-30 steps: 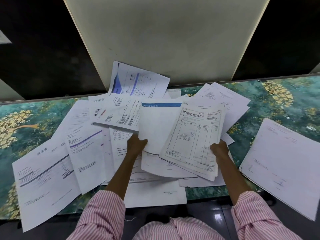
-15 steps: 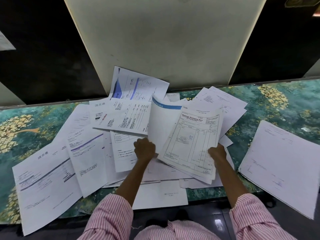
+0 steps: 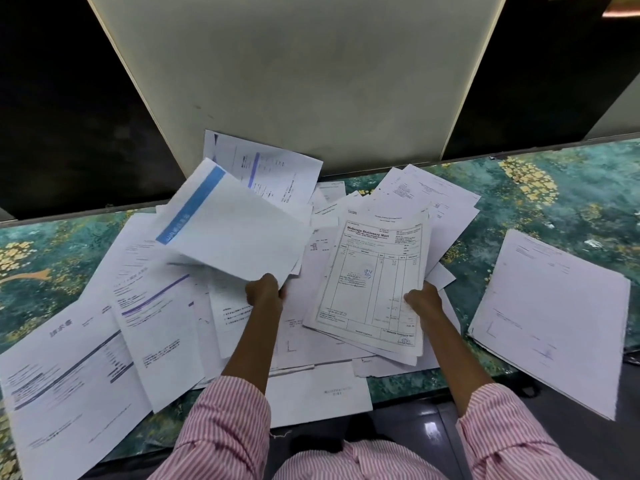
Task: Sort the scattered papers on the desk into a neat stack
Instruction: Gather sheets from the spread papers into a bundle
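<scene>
Several white printed papers lie scattered and overlapping across the desk [image 3: 571, 199]. My left hand [image 3: 264, 292] grips the lower edge of a sheet with a blue header band [image 3: 235, 223], lifted and tilted up to the left above the pile. A small bundle topped by a stationery invoice [image 3: 375, 282] sits in the grip of my right hand [image 3: 423, 301], which holds its lower right edge just above the loose sheets. More sheets [image 3: 152, 306] spread out to the left, one with a purple line.
A separate neat pile of papers [image 3: 554, 317] lies at the right and overhangs the desk's front edge. A pale upright panel [image 3: 294, 74] stands behind the desk. One sheet [image 3: 318, 393] hangs over the front edge by my lap. Green patterned desk surface shows at both ends.
My left hand has pulled the blue-header sheet up and swung it to the left, away from the invoice bundle. My right hand has stayed on the bundle.
</scene>
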